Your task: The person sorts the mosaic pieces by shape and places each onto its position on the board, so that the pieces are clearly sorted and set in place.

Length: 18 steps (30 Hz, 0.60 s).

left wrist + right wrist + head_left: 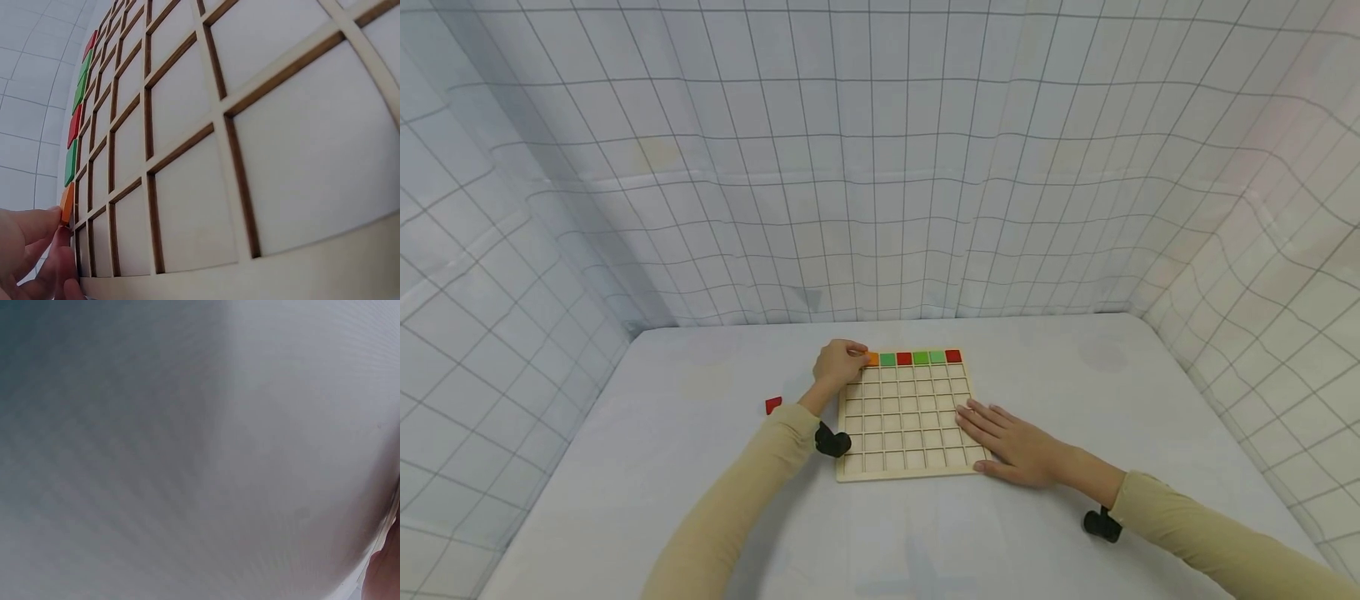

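A person sits or stands, I can't tell which, at a white-covered table (pixel 595 500) with a wooden grid board (pixel 914 438) lying on it. The left hand (pixel 838 363) is at the board's far left corner, thumb and fingertips pinching the orange tile (pixel 67 203) by its edge. That tile is in the board's far row, and rightward along the same row come a teal-green tile (pixel 887 360), a red tile (pixel 904 359), a grass-green tile (pixel 921 358), a mint-green tile (pixel 937 357) and, at the board's far right corner, a second red tile (pixel 953 356). Bare wooden squares fill the rows on the near side of them.

The right hand (pixel 1018 450) grasps nothing; its fingers stretch out over the board's right rim, with the thumb at the near right corner. Off the board's left side there's a loose red piece (pixel 773 404) on the cloth, just beside the left sleeve (pixel 730 508). A small black wrist camera (pixel 832 441) hangs from that arm over the board's left edge. Beyond the board, a white checked curtain (pixel 880 167) rises behind the table.
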{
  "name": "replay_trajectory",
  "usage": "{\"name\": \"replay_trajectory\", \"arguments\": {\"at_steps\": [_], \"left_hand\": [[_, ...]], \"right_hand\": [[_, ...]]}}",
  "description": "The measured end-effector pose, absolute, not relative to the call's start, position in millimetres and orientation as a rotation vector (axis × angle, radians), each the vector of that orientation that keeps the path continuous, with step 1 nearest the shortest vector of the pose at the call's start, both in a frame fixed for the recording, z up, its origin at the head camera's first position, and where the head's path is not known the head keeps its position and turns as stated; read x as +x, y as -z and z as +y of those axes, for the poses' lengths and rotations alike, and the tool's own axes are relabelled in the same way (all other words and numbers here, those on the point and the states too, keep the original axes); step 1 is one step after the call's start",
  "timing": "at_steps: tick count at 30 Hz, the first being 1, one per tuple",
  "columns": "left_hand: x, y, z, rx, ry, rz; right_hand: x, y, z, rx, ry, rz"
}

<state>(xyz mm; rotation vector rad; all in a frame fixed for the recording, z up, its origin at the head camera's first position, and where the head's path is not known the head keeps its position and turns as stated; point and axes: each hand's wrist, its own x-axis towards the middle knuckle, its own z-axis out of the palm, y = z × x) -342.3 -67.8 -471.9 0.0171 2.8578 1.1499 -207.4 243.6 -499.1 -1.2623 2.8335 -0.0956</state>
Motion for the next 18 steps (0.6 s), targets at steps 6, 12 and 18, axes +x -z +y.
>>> {"name": "replay_trajectory", "arguments": {"at_steps": [6, 12, 18], "left_hand": [[-340.6, 472.7, -67.4, 0.017, -1.159, 2.866], [-338.0, 473.0, -66.5, 0.027, -1.145, 2.895], [-337.3, 471.7, -64.9, 0.0, -1.131, 2.912]], "right_hand": [[-206.8, 497.8, 243.5, -1.261, 0.083, 2.831], [-205.7, 497.3, 242.9, -1.258, 0.079, 2.837], [-206.3, 497.9, 243.1, -1.296, 0.102, 2.846]]}}
